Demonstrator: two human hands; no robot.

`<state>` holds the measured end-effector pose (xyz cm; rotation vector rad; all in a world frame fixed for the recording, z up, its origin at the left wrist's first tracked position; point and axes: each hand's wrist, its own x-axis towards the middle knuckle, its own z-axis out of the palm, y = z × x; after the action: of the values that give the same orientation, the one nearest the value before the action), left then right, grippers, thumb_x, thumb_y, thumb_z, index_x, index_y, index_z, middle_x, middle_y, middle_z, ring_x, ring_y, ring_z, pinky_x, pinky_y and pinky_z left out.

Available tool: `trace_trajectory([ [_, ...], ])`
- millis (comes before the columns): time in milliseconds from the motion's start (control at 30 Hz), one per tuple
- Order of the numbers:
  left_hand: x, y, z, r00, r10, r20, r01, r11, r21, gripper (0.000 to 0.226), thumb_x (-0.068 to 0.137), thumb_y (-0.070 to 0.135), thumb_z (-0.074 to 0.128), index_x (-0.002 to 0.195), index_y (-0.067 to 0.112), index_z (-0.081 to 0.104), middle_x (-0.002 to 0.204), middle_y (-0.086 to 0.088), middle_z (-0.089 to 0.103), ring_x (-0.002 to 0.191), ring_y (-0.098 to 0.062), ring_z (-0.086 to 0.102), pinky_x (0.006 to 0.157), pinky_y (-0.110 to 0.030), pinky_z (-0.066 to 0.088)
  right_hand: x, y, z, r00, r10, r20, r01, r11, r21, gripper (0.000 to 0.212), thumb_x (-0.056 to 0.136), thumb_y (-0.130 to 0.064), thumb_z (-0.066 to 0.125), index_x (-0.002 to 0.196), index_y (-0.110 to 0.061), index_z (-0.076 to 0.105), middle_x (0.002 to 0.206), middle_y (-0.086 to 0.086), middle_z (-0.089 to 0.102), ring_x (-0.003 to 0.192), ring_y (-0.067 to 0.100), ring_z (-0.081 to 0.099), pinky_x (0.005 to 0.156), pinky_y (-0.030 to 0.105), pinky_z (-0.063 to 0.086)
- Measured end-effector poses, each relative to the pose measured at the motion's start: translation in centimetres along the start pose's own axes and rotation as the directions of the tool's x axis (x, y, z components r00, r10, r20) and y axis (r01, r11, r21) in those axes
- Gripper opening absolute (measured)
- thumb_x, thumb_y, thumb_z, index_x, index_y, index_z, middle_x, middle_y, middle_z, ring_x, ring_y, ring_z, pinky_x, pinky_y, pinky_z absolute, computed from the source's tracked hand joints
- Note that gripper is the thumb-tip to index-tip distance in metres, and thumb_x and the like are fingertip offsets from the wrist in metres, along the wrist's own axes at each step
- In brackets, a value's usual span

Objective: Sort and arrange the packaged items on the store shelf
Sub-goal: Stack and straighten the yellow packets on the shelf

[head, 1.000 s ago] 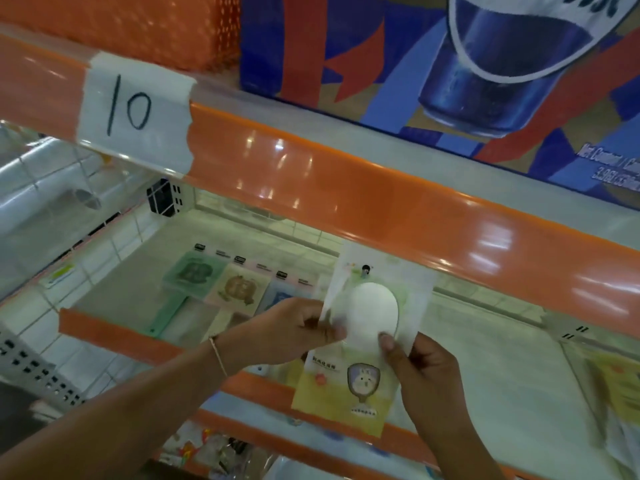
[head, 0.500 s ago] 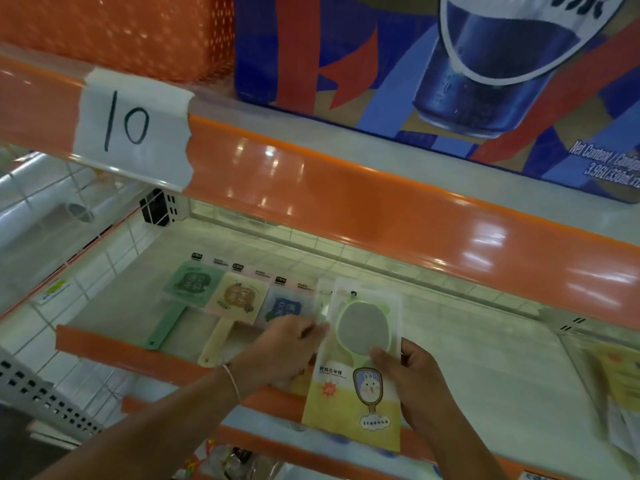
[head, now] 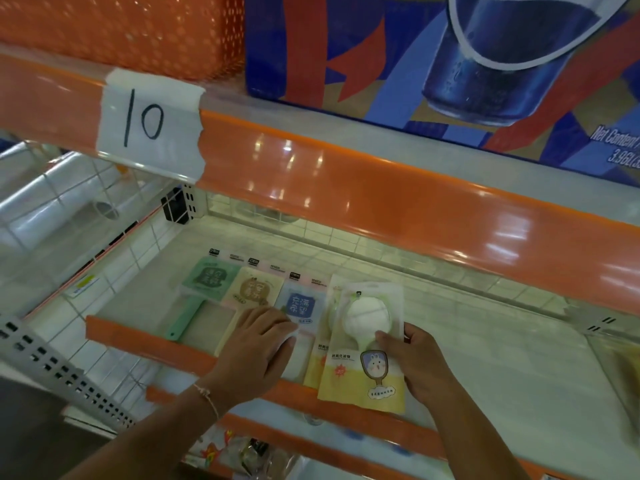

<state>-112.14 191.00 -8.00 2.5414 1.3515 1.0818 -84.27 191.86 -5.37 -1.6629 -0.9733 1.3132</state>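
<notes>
On a white shelf (head: 485,358) with orange edging, the right hand (head: 420,365) grips a packaged mirror (head: 367,344); the left hand (head: 258,351) lies flat beside it.

left hand (head: 258,344): palm down, fingers straight and together, thin bracelet at wrist | right hand (head: 420,363): thumb pinched over a packet's right edge, fingers curled beneath | both forearms reached forward

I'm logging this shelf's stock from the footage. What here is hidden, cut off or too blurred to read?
- Head view: a second yellow pack lies under the mirror pack held by the right hand; only its left strip shows.
- The left hand covers the blue pack lower half.
- Small print on the packs is too small to read.
- A yellowish item at the right edge is blurred and cut off.
</notes>
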Motion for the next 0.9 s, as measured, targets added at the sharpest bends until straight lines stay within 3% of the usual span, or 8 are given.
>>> trace_trajectory([
  [133, -0.5, 0.1, 0.5, 0.997, 0.079, -0.023, -0.077, 0.993, 0.087, 0.023, 0.091, 0.021, 0.054, 0.098, 0.008, 0.071, 0.1, -0.006, 0.065, 0.1, -0.027, 0.058, 0.094, -0.042, 0.043, 0.8, -0.3, 0.5, 0.998, -0.059, -0.031, 0.053, 0.985, -0.164, 0.011, 0.083, -0.018, 0.077, 0.091, -0.011, 0.075, 0.083, 0.008, 0.077, 0.081, 0.029, 0.074, 0.077, 0.045, 0.061],
  [200, -0.6, 0.4, 0.9, 0.995, 0.104, -0.007, -0.102, 0.988, 0.116, 0.022, 0.09, 0.021, 0.055, 0.098, 0.008, 0.07, 0.1, -0.007, 0.065, 0.1, -0.027, 0.059, 0.093, -0.044, 0.044, 0.9, -0.5, 0.8, 0.99, -0.118, -0.075, 0.091, 0.952, -0.291, 0.013, 0.083, -0.025, 0.076, 0.085, -0.012, 0.073, 0.077, 0.007, 0.075, 0.074, 0.026, 0.072, 0.063, 0.034, 0.055],
  [300, -0.8, 0.8, 1.4, 0.995, 0.101, 0.01, -0.101, 0.987, 0.126, 0.023, 0.091, 0.023, 0.054, 0.103, 0.011, 0.069, 0.101, -0.006, 0.064, 0.101, -0.027, 0.058, 0.09, -0.043, 0.045, 0.9, -0.4, 1.0, 0.974, -0.199, -0.11, 0.129, 0.881, -0.455, 0.026, 0.081, -0.036, 0.075, 0.078, -0.011, 0.068, 0.073, 0.009, 0.07, 0.062, 0.022, 0.064, 0.055, 0.03, 0.046],
  [533, -0.4, 1.0, 1.6, 1.0, 0.004, 0.025, -0.006, 0.997, 0.074, 0.02, 0.088, 0.023, 0.056, 0.104, 0.017, 0.066, 0.102, -0.002, 0.063, 0.101, -0.023, 0.055, 0.09, -0.037, 0.043, 1.6, 0.4, 1.2, 0.967, -0.227, -0.115, 0.103, 0.763, -0.638, 0.036, 0.08, -0.052, 0.067, 0.085, -0.016, 0.067, 0.079, 0.003, 0.069, 0.074, 0.019, 0.065, 0.067, 0.035, 0.053],
  [700, -0.4, 1.1, 1.3, 0.999, -0.019, 0.038, 0.019, 1.0, 0.016, 0.021, 0.088, 0.025, 0.056, 0.109, 0.023, 0.059, 0.104, 0.001, 0.061, 0.104, -0.02, 0.053, 0.092, -0.034, 0.041, 1.6, 0.5, 1.6, 0.961, -0.265, -0.073, 0.132, 0.678, -0.723, 0.04, 0.082, -0.055, 0.064, 0.08, -0.015, 0.064, 0.074, 0.003, 0.067, 0.067, 0.017, 0.064, 0.063, 0.035, 0.054],
  [900, -0.4, 1.1, 1.1, 0.998, -0.042, 0.046, 0.043, 0.999, -0.012, 0.023, 0.091, 0.027, 0.051, 0.107, 0.017, 0.064, 0.103, 0.0, 0.06, 0.103, -0.022, 0.054, 0.092, -0.035, 0.042, 1.7, 0.6, 1.8, 0.963, -0.266, -0.05, 0.138, 0.641, -0.755, 0.041, 0.08, -0.059, 0.06, 0.083, -0.019, 0.063, 0.079, 0.001, 0.066, 0.072, 0.016, 0.063, 0.067, 0.037, 0.056],
])
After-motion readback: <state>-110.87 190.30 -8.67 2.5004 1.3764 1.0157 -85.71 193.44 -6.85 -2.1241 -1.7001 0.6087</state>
